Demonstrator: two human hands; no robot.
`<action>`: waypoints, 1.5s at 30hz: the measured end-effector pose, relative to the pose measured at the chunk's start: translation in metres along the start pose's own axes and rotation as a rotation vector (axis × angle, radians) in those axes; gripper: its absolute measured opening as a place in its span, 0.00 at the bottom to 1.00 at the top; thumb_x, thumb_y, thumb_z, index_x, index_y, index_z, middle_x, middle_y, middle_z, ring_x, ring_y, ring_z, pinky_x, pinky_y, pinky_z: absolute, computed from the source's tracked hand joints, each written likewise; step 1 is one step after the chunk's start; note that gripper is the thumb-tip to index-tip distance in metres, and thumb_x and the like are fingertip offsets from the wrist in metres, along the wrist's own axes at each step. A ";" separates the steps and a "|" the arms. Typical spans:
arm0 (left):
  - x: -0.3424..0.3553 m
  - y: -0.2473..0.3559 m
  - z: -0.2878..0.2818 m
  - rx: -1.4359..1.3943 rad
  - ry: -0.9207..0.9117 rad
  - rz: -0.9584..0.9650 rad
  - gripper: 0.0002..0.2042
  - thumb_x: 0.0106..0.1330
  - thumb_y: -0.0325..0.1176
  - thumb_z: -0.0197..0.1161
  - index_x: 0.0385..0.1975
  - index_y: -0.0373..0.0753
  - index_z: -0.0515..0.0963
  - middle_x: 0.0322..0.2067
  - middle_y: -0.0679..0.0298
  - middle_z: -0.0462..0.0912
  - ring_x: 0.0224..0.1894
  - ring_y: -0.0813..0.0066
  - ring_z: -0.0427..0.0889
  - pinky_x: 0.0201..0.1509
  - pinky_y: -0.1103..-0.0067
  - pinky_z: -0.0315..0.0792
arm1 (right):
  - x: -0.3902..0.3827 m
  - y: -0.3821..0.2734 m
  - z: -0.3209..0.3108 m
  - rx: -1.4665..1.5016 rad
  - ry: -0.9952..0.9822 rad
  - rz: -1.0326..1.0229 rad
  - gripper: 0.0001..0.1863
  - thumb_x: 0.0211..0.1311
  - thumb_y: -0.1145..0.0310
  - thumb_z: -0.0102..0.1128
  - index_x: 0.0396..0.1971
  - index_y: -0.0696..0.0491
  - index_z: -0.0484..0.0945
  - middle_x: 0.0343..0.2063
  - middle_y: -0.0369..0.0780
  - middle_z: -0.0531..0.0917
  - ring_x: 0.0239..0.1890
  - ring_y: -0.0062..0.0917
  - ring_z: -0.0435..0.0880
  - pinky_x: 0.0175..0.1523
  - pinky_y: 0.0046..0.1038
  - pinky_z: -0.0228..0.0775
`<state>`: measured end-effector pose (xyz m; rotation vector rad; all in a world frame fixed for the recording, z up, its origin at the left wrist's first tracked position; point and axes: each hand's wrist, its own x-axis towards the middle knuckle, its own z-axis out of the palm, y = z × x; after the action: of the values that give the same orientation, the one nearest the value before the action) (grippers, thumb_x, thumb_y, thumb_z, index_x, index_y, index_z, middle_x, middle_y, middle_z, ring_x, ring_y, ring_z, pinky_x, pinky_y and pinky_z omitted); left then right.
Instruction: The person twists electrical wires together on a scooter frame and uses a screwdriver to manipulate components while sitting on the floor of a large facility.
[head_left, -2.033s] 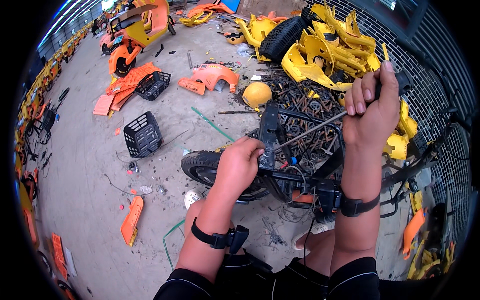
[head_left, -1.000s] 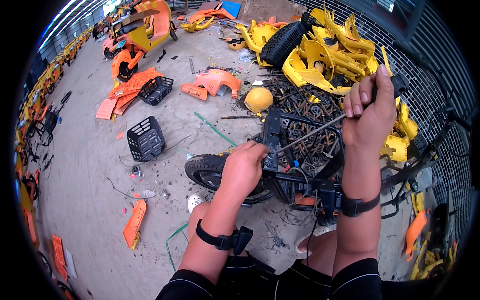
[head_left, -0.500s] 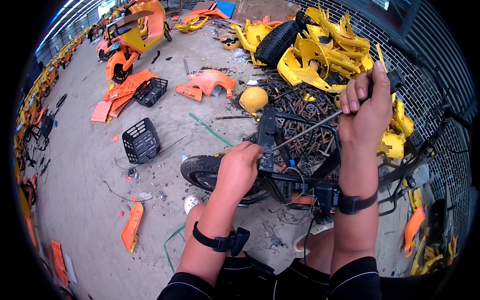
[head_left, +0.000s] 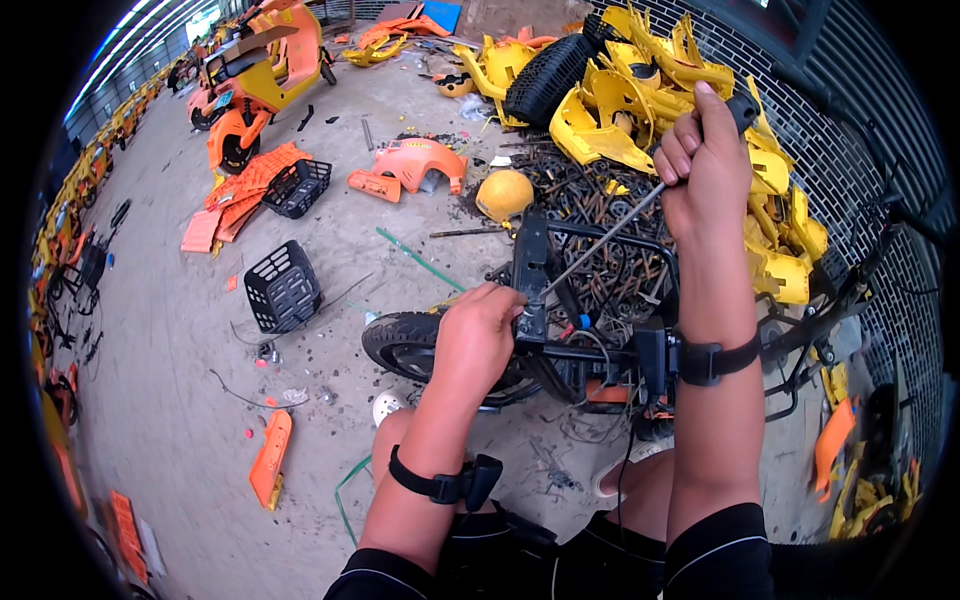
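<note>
My right hand (head_left: 706, 170) is closed around the black handle of a long screwdriver (head_left: 612, 234), thumb pointing up along it. The thin metal shaft slants down to the left, and its tip meets a black metal bracket (head_left: 531, 262) on the bare black frame (head_left: 590, 354) of a scooter. Close by the tip, my left hand (head_left: 476, 335) rests at the bracket's near edge with its fingers pinched together. What they hold, if anything, is hidden. Below that hand sits the frame's wheel with a black tyre (head_left: 385, 340).
Beyond the frame lies a heap of dark metal parts (head_left: 590, 215), with yellow body panels (head_left: 640, 110) piled behind it. A yellow helmet (head_left: 505, 195), black baskets (head_left: 283, 288) and an orange panel (head_left: 270, 460) lie on the floor. An orange scooter (head_left: 262, 90) stands far left.
My right hand has risen and shifted left, so the screwdriver stands steeper. Its tip stays at the bracket, and my left hand has hardly moved.
</note>
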<state>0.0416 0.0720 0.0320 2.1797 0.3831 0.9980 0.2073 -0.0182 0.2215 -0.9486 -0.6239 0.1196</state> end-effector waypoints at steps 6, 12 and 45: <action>0.000 -0.002 0.003 -0.025 0.026 -0.021 0.04 0.57 0.22 0.64 0.30 0.38 0.81 0.29 0.55 0.80 0.36 0.51 0.80 0.39 0.64 0.74 | 0.019 0.007 -0.013 0.226 -0.366 0.129 0.14 0.70 0.63 0.53 0.24 0.48 0.67 0.13 0.28 0.61 0.11 0.13 0.57 0.16 0.20 0.51; 0.001 0.002 0.007 -0.051 0.032 -0.035 0.04 0.56 0.21 0.64 0.30 0.37 0.81 0.28 0.55 0.80 0.35 0.50 0.80 0.39 0.65 0.74 | 0.035 0.018 -0.031 0.282 -0.235 0.172 0.13 0.69 0.64 0.53 0.24 0.48 0.66 0.12 0.28 0.60 0.10 0.13 0.56 0.15 0.20 0.50; -0.001 0.018 0.008 0.119 0.033 -0.016 0.09 0.62 0.18 0.61 0.40 0.35 0.83 0.34 0.56 0.82 0.36 0.59 0.83 0.41 0.74 0.75 | -0.081 -0.018 -0.122 0.265 0.204 -0.362 0.16 0.78 0.57 0.43 0.32 0.49 0.71 0.18 0.30 0.64 0.16 0.15 0.61 0.22 0.20 0.55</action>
<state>0.0464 0.0549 0.0405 2.2643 0.4860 1.0275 0.2051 -0.1460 0.1482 -0.5719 -0.5649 -0.2115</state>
